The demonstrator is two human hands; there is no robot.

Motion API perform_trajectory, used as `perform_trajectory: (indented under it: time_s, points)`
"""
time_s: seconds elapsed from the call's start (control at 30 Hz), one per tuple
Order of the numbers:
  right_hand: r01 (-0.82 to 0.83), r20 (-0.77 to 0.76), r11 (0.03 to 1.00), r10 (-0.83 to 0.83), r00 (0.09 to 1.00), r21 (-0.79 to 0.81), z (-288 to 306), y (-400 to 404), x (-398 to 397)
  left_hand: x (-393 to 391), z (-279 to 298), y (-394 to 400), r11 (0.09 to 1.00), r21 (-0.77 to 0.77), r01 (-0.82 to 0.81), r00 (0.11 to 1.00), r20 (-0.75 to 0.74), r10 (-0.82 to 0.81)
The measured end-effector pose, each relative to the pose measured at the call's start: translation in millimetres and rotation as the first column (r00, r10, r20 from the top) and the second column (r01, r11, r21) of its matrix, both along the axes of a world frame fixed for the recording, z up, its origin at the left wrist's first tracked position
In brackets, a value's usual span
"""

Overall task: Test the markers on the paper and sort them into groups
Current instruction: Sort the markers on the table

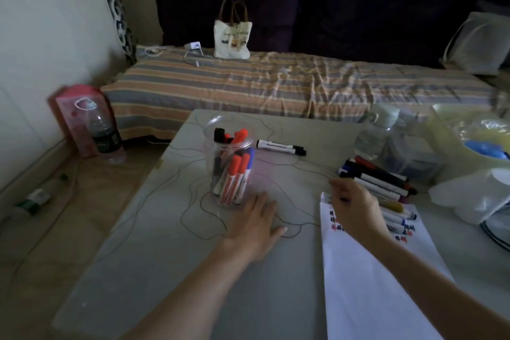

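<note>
1. A dim room: a pale grey low table scrawled with thin pen lines stands in front of a daybed with a striped orange and grey cover and dark cushions; a cream tote bag stands on the bed.
2. The untested markers stand in a clear plastic jar at the table's middle, mostly orange-capped, with some black and blue.
3. Two black-capped white markers lie just beyond the jar, to its right.
4. A larger sorted row of mixed markers lies at the right, running onto the far end of the white sheet of paper, which carries small red and blue test scribbles.
5. The left hand lies flat on the table, fingers straight, just beside the jar's base; I cannot tell if it touches it.
6. The right hand hovers over the paper's far edge, fingers curled; blur hides whether it pinches anything.
7. Handling, as a judgement: the markers look light, stiff and smooth, likely to roll, so grip mid-barrel. The jar looks light and tippy; steady its lower wall while drawing a marker out by the cap.
8. The paper is thin and may slide; press it while scribbling.
</note>
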State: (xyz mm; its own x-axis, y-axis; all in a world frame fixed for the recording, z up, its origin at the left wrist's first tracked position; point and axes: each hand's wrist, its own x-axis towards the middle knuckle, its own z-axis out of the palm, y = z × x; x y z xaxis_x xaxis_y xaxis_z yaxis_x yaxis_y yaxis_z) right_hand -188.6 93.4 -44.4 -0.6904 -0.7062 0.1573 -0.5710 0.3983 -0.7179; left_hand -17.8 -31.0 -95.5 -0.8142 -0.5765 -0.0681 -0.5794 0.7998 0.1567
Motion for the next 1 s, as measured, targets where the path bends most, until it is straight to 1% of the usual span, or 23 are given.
perform_trajectory:
  time_s: [0.07,0.1,0.13,0.2,0.3,0.37,0.4,0.43,0.47,0.53,0.57,0.6,0.7,0.8,0.83,0.87,0.9,0.97,1.0]
  points:
    - [-0.133,-0.191,0.982,0.157,0.969,0.132,-5.2,-31.1,-16.8,-2.5,-6.6,-2.0,0.999,0.041,0.011,1.000,-0.007,-0.011]
    - [-0.198,-0.245,0.957,0.248,0.937,0.211,-8.1,-49.4,-23.6,-3.0,-7.8,-3.6,0.998,0.062,0.019,1.000,-0.026,-0.017]
    - [-0.243,-0.264,0.929,0.317,0.911,0.278,-9.3,-68.4,-28.2,-2.9,-8.6,-5.6,0.997,0.074,0.024,0.999,-0.050,-0.021]
    - [-0.274,-0.257,0.892,0.377,0.890,0.361,-8.8,-104.8,-30.4,-2.1,-9.4,-9.2,0.996,0.088,0.030,0.996,-0.092,-0.022]
    - [-0.238,-0.232,0.848,0.380,0.895,0.473,-11.9,-145.2,-33.8,-2.7,-9.8,-10.3,0.996,0.088,0.024,0.993,-0.120,-0.013]
    - [-0.205,-0.182,0.820,0.348,0.920,0.534,-14.4,-152.8,-38.0,-3.5,-9.0,-9.4,0.993,0.116,0.016,0.992,-0.124,-0.002]
    - [-0.184,-0.163,0.821,0.317,0.934,0.540,-14.1,-150.4,-38.5,-3.8,-8.2,-9.3,0.991,0.133,0.012,0.992,-0.124,0.004]
    - [-0.158,-0.181,0.840,0.288,0.940,0.519,-14.4,-145.7,-38.5,-3.9,-7.5,-9.4,0.989,0.145,0.011,0.993,-0.120,0.007]
    - [-0.120,-0.249,0.872,0.264,0.932,0.475,-14.2,-139.8,-37.4,-4.5,-7.1,-9.1,0.988,0.151,0.010,0.993,-0.114,0.007]
    - [-0.052,-0.441,0.934,0.216,0.871,0.354,-14.3,-127.9,-34.3,-5.9,-4.9,-8.2,0.988,0.157,0.005,0.994,-0.107,0.012]
    - [-0.055,-0.494,0.946,0.216,0.842,0.319,-14.5,-124.1,-32.7,-7.0,-3.1,-7.8,0.987,0.161,0.002,0.994,-0.104,0.015]
    - [-0.075,-0.497,0.941,0.240,0.834,0.329,-14.0,-121.6,-30.2,-8.2,-1.4,-7.0,0.986,0.165,-0.001,0.995,-0.099,0.018]
    - [-0.108,-0.426,0.875,0.334,0.841,0.473,-14.4,-122.1,-20.6,-10.5,1.6,-3.0,0.986,0.167,-0.021,0.995,-0.089,0.036]
    - [-0.061,-0.467,0.820,0.384,0.796,0.569,-14.4,-121.4,-3.3,-11.7,2.7,3.4,0.982,0.181,-0.044,0.994,-0.095,0.062]
    - [-0.065,-0.467,0.829,0.375,0.801,0.555,-14.6,-118.3,2.1,-11.1,3.2,5.2,0.980,0.194,-0.045,0.992,-0.108,0.067]
    - [-0.077,-0.443,0.851,0.345,0.828,0.520,-11.3,-112.8,7.2,-10.6,4.4,6.2,0.976,0.211,-0.044,0.988,-0.133,0.074]
    - [-0.094,-0.374,0.877,0.295,0.879,0.471,-3.7,-101.9,11.1,-11.3,6.9,8.8,0.970,0.239,-0.046,0.980,-0.179,0.091]
    - [-0.133,-0.145,0.937,0.188,0.972,0.322,12.3,-80.4,14.7,-12.3,12.9,9.8,0.946,0.315,-0.080,0.941,-0.288,0.176]
    - [-0.133,-0.026,0.958,0.145,0.989,0.254,21.8,-64.9,15.6,-14.4,17.1,11.4,0.929,0.359,-0.092,0.910,-0.348,0.224]
